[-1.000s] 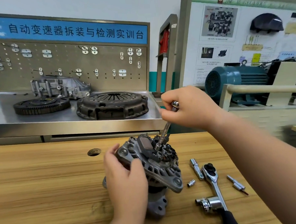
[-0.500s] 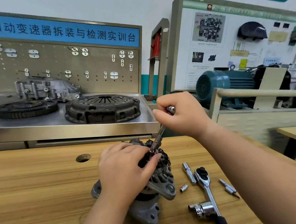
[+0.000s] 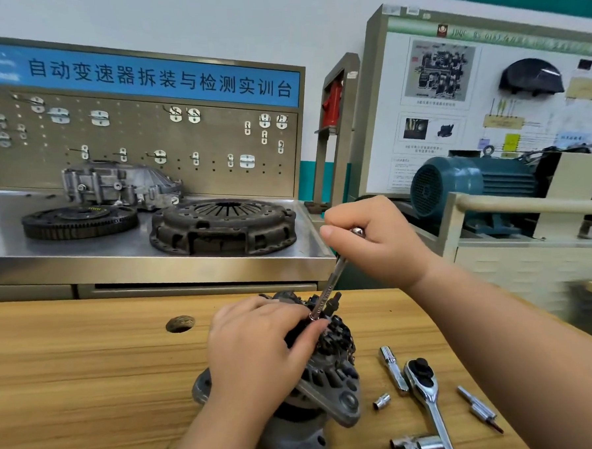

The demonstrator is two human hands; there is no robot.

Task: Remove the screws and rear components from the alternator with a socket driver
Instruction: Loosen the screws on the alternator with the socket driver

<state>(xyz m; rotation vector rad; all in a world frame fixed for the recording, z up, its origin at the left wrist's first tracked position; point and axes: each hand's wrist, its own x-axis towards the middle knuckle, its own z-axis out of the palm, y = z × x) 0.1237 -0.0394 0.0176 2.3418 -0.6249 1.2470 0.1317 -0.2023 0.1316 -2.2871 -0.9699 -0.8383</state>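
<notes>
- The alternator [image 3: 334,390] is stood rear-end up on the wooden surface [image 3: 90,389], near the front edge, so that its rear components are presented to the tool from above.
- The left hand [image 3: 260,349] is laid over the rear housing, its grip clamped on the alternator with the fingers curled over the far side. This hold is judged to brace the body against the turning force.
- The socket driver [image 3: 327,289] is held tilted, with its tip brought down among the rear components just beside the left thumb. Whether it is seated on a screw cannot be told, as that spot is hidden by the hand.
- The right hand [image 3: 374,240] has its grip closed round the driver's upper end, and only a shiny cap is left showing. Such a high hold is judged to suit spinning the shaft.
- A ratchet wrench [image 3: 425,389], an extension bar [image 3: 393,368] and a small socket [image 3: 381,401] are laid to the right of the alternator, apart from it, presumably kept within reach.
- No loose screw can be made out.
</notes>
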